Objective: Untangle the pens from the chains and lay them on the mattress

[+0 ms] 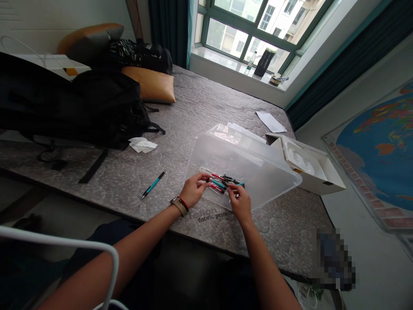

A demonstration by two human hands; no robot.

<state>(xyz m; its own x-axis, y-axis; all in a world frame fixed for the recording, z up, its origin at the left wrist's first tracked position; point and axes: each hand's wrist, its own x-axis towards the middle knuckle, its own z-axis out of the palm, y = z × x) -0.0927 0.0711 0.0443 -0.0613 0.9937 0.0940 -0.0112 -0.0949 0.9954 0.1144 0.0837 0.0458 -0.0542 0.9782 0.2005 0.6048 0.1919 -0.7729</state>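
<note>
A translucent plastic box rests on the mattress in front of me. In its near left part lies a loose pile of pen parts, with red, teal, black and clear slender pieces. My left hand reaches into the pile from the left, thumb and fingers drawn together at its edge. From the right, my right hand dips in with its fingertips pinched among the black and teal pieces. What sits between the fingertips of either hand is too small to make out. A teal and black pen lies outside the box, left of my left hand.
A crumpled tissue and a black backpack lie to the left. An open white carton stands right of the box. Papers lie behind it. A white curved tube crosses the lower left foreground.
</note>
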